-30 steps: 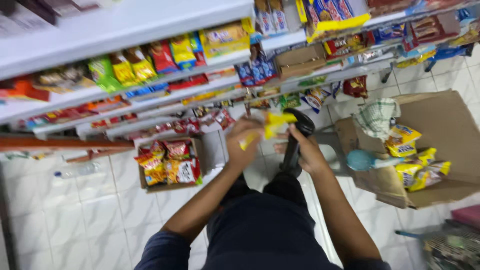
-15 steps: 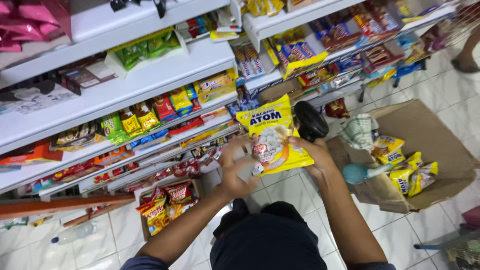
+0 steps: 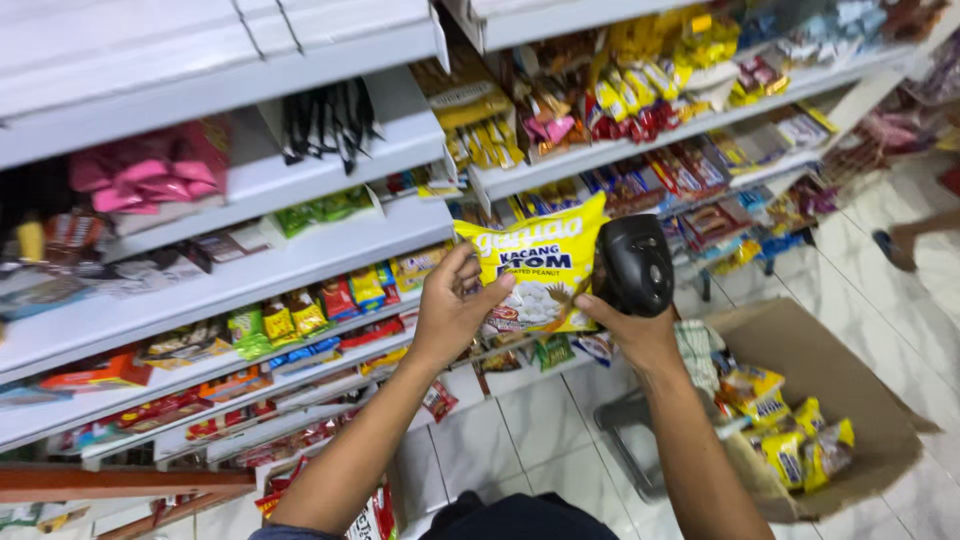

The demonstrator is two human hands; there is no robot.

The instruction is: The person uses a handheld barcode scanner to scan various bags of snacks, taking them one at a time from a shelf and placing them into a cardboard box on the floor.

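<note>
Nearest the camera, two bare forearms rise from the bottom edge toward the picture's middle. The left hand (image 3: 452, 308) is closed on the left edge of a yellow snack bag (image 3: 538, 268), thumb on the front, fingers curled behind. The right hand (image 3: 632, 330) grips a black scanner (image 3: 634, 264), fingers wrapped round its handle, with the thumb tip touching the bag's lower right corner. The bag stands upright in the air at the centre, face to the camera, just in front of the shelves; the scanner's head sits at 3 o'clock of the bag, touching or nearly touching its edge.

At 4 o'clock from the hands, an open cardboard box (image 3: 858, 385) rests on the tiled floor (image 3: 520, 440), holding more yellow bags (image 3: 790, 445).

Farther off, white shelves (image 3: 300, 255) run from 9 o'clock up to 1 o'clock, stocked with small packets: pink packs (image 3: 150, 175) at 10 o'clock, black sachets (image 3: 325, 115) at 11 o'clock, red and yellow packets (image 3: 640, 95) at 1 o'clock.

At the far right edge, near 2 o'clock, another person's foot (image 3: 900, 245) stands on the floor.
</note>
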